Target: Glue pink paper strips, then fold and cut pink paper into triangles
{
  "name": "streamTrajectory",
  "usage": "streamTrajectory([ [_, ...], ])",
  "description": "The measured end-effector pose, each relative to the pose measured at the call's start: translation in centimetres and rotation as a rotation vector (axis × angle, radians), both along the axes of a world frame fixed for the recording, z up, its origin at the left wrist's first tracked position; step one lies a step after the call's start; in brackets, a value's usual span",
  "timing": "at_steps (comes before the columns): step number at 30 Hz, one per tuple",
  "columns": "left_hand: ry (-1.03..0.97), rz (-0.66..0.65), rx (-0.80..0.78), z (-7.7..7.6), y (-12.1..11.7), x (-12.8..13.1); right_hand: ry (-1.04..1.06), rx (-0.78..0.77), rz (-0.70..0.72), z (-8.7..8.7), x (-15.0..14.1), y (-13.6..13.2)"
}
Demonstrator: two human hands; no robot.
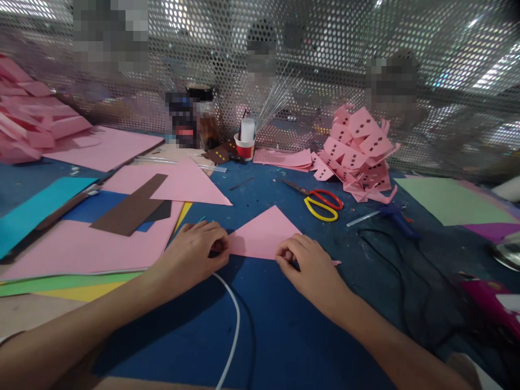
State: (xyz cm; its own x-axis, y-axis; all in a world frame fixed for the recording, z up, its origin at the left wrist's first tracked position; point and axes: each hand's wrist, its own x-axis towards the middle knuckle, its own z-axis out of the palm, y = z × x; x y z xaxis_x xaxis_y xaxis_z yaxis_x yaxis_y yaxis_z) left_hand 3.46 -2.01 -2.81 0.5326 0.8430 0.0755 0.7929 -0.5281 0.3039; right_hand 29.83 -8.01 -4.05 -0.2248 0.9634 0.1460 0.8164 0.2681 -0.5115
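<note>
A pink sheet of paper (264, 235), folded into a triangle, lies on the blue table with its peak pointing away from me. My left hand (203, 246) is closed in a pinch on its left corner. Along its near edge, toward the right, my right hand (306, 260) pinches the paper with thumb and curled fingers. That hand hides part of the right side, and a small pink tip shows beyond it. Past the triangle lie scissors (320, 203) with one red and one yellow handle, blades partly apart.
Stacked coloured papers (97, 246) with a brown strip (132, 206) lie left. Folded pink pieces with dark squares (357, 146) are piled at back right. A red-and-white cup (244, 147) stands by the perforated screen. A blue glue gun (400, 219) lies right; a white cable (234, 325) crosses in front.
</note>
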Motion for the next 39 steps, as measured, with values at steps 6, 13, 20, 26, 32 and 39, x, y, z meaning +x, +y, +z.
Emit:
streamTrajectory([
  [6,0.005,0.007,0.012,0.0,0.0,0.1,0.007,-0.003,0.001,0.0,0.0,0.0],
  [13,-0.009,0.017,0.026,0.1,-0.2,0.3,0.010,0.011,0.008,-0.1,0.0,0.0],
  [20,0.005,0.038,0.040,0.0,-0.2,0.7,0.006,0.011,0.002,-0.1,0.0,0.0],
  [26,0.001,0.061,0.036,0.2,-0.4,1.0,-0.002,0.015,-0.001,0.0,0.0,0.0],
  [32,-0.013,0.048,0.002,0.2,-0.3,0.9,-0.001,0.009,0.007,0.1,-0.1,0.0],
  [39,-0.005,0.056,-0.018,0.3,-0.2,0.7,-0.007,0.022,0.005,0.1,0.0,0.0],
])
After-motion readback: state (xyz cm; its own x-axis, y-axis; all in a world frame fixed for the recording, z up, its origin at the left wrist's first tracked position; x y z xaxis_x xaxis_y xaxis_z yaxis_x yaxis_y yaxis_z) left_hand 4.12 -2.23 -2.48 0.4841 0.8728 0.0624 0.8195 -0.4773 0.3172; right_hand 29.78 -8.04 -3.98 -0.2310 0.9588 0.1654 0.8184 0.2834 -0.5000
